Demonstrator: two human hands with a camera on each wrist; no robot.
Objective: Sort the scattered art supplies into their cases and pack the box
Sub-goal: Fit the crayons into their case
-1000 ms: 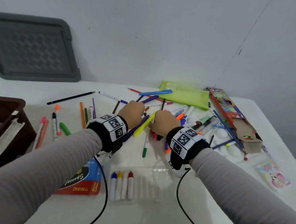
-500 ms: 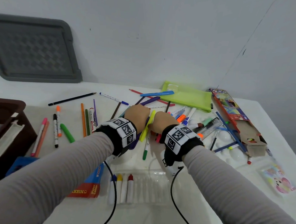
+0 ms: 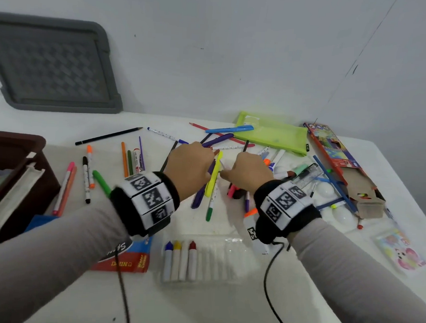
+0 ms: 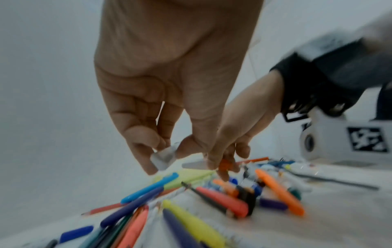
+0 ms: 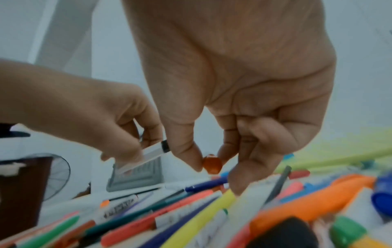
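Over a heap of markers and pens my two hands are close together. My left hand pinches a small white tube with a black end; in the left wrist view it shows as a white tube between thumb and fingers. My right hand pinches a small orange-red cap between thumb and forefinger, just right of the tube; the cap shows in the left wrist view too. In front of me lies a clear tray holding three capped white tubes.
A lime-green pouch and an open coloured-pencil carton lie at the back right. A red-blue watercolour box sits under my left forearm. A brown box stands at the left, and a grey lid leans on the wall. Near the right edge lies a sticker sheet.
My hands were touching over the heap; now they have drawn slightly apart, the left with the white tube and the right with the cap.
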